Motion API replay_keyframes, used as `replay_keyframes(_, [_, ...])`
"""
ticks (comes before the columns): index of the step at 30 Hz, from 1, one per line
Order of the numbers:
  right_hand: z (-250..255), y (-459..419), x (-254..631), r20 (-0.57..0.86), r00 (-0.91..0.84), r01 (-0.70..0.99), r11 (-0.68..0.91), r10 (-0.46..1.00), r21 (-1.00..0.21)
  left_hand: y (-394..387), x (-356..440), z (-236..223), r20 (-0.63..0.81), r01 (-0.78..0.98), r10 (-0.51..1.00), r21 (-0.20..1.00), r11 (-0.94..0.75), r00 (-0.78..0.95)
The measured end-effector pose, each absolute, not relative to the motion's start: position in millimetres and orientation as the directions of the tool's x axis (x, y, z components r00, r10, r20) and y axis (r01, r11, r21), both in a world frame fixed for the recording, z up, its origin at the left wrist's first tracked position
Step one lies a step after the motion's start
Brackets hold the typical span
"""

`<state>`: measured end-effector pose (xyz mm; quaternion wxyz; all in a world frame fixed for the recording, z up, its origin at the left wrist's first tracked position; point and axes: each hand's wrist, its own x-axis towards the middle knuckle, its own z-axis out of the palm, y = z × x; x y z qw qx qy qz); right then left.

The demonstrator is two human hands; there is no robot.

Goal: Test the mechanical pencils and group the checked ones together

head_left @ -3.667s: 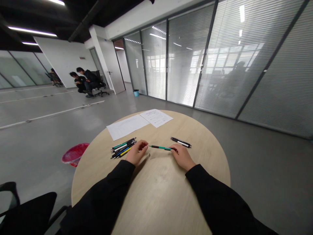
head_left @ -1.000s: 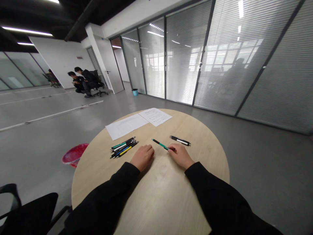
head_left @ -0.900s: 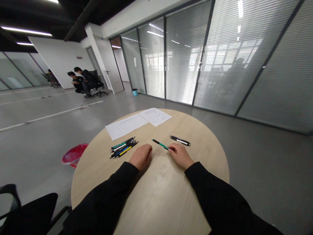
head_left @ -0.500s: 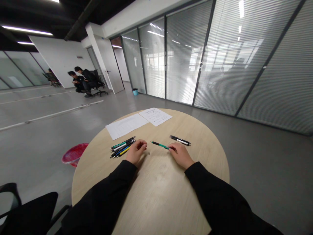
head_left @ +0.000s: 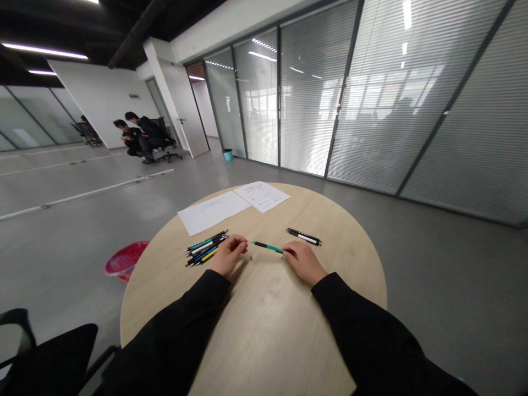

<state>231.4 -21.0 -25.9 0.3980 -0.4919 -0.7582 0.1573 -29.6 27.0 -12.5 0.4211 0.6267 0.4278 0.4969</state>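
As its dark end points left, the green-and-black pen (head_left: 268,247) lies flat, long axis nearly crosswise, on the round wooden table (head_left: 264,324), glass partition (head_left: 350,93) beyond. Right hand (head_left: 304,263): fingertips on the pen's right end, pinch unclear. Left hand (head_left: 228,254): curled, empty, just beside the dark end.

Green-and-black pen (head_left: 268,247), black sleeves (head_left: 363,335), red wastebasket (head_left: 126,259)

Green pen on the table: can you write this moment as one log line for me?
right hand: touching green pen | left hand: beside pile of pens | black-and-white pen: lying alone
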Motion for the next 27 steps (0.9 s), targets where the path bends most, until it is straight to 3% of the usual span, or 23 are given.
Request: replay_keyframes(27, [-24.3,-23.0,229.8,0.434,-0.247,0.612,0.487,0.866,-0.623,20.6,-28.5,-3.3,0.258,0.284,0.932,0.902,-0.326,0.254])
